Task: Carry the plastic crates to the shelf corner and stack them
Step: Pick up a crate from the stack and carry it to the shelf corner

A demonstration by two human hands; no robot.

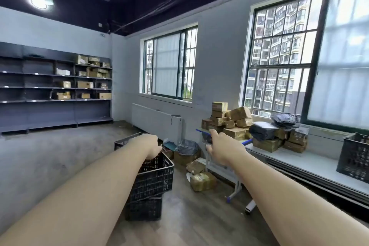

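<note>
Here my left hand [152, 146] gripped the top crate [153, 173], sitting skewed on the lower crate [143, 208]; right hand [221, 151] hung released. One-handed, it could slip off.

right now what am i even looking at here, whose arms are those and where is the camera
There is only one picture, taken by a wide-angle camera worn on a person's head, looking forward and down. The two bare arms are that person's own; there is no robot.

The left hand is curled over the rim of a black plastic crate, which sits tilted on a second crate on the floor. The right hand is open in the air and holds nothing.

On the right, a long table under the windows carries a pile of taped boxes, some dark bags and another black crate. More boxes lie on the floor beside the table. At the far left wall stands a dark shelf with a few boxes on it, ending near the room's corner.
</note>
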